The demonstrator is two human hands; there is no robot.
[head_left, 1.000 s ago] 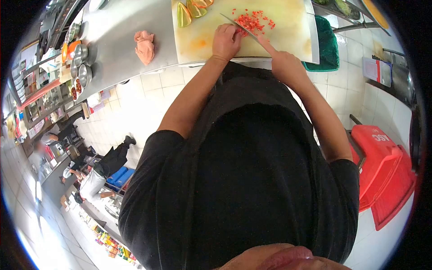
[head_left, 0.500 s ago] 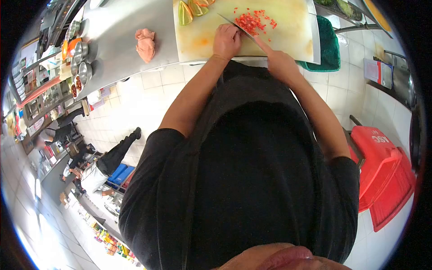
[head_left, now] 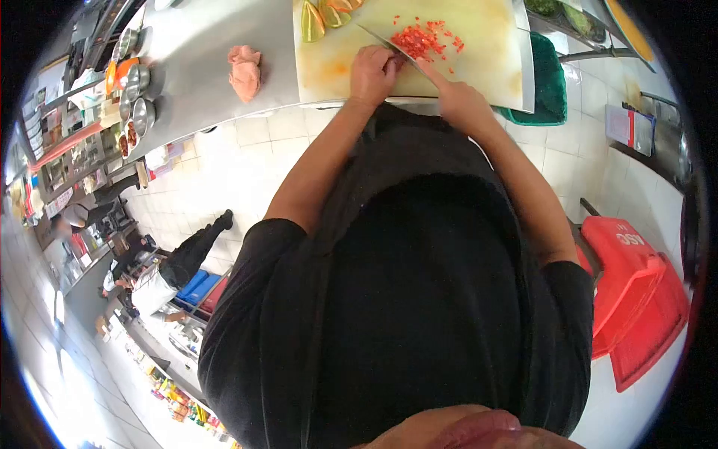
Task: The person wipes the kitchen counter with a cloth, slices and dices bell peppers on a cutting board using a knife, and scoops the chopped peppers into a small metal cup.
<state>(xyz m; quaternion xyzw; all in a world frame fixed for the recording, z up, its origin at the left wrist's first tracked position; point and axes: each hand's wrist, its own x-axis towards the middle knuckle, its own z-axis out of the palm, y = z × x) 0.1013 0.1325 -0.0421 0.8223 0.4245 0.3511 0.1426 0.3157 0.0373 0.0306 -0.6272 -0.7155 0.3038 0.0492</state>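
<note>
My right hand (head_left: pixel 465 105) is closed round the handle of a kitchen knife (head_left: pixel 384 40). Its blade slants up and left across the cutting board (head_left: pixel 479 78), alongside the fingers of my left hand (head_left: pixel 372 73). Those left fingers are curled down on the board against the blade's near side; a bit of dark red shows at their tips, but what they press on is mostly hidden. Just beyond the blade lies a scatter of finely diced red pieces (head_left: pixel 425 39). Green-skinned wedges with orange insides (head_left: pixel 313 22) rest at the board's far left.
A crumpled pink cloth (head_left: pixel 244 73) lies on the steel counter (head_left: pixel 194 60). Several metal bowls (head_left: pixel 142 118) line its left side. A green bin (head_left: pixel 550 82) stands beyond the board's right edge, and a red bin (head_left: pixel 636 284) is lower right. Other people (head_left: pixel 187 258) are at far left.
The whole view has shifted slightly, with the counter a little lower in it. My left hand has edged left along the board; the knife stays in my right hand beside it.
</note>
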